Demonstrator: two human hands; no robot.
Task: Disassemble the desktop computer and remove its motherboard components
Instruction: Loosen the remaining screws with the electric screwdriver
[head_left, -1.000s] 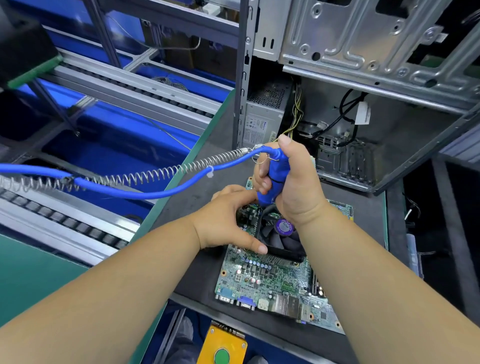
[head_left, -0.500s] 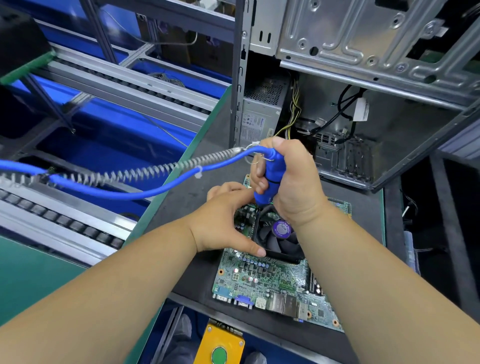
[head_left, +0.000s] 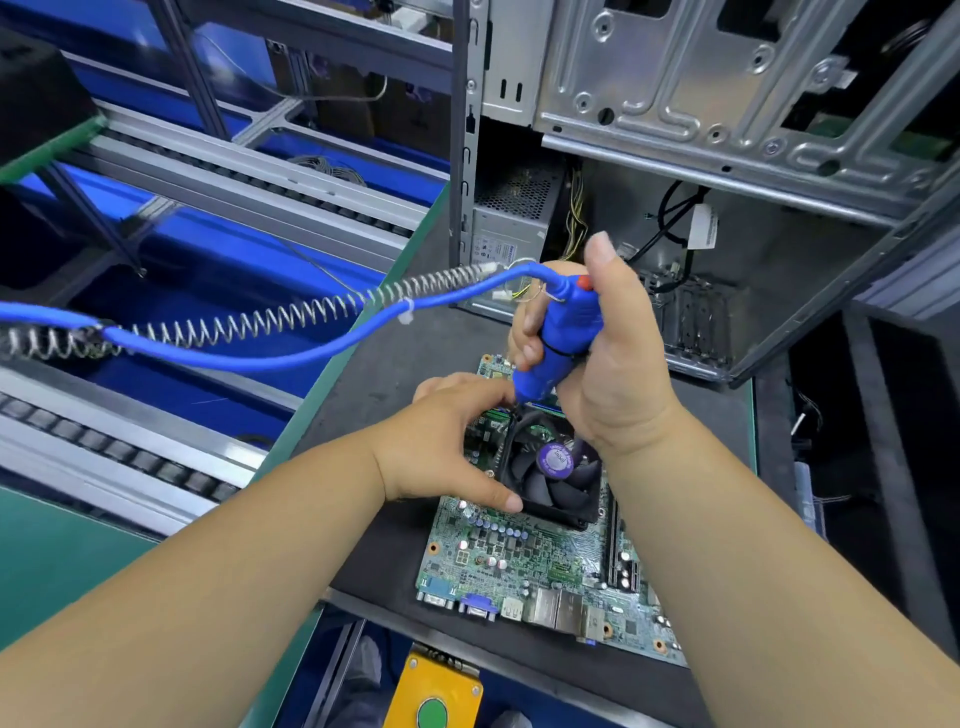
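Bench: R fingers (head_left: 524, 332) round screwdriver (head_left: 558, 338), prob.

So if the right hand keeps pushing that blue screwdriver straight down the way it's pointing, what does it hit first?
Most likely the far left corner of the CPU cooler fan on the motherboard. The right hand aims the electric screwdriver steeply down there, beside the left hand. The tip is hidden, so contact is unclear.

A roller conveyor (head_left: 218, 208) with aluminium rails runs along the left of a dark work mat (head_left: 395, 384) edged in green. Blue panels (head_left: 171, 249) show beneath the rails. At the near edge, a yellow control box (head_left: 436, 691) carries a green push button (head_left: 432, 716). A black box (head_left: 36, 98) sits at far left, with a cardboard carton (head_left: 348, 104) beyond.
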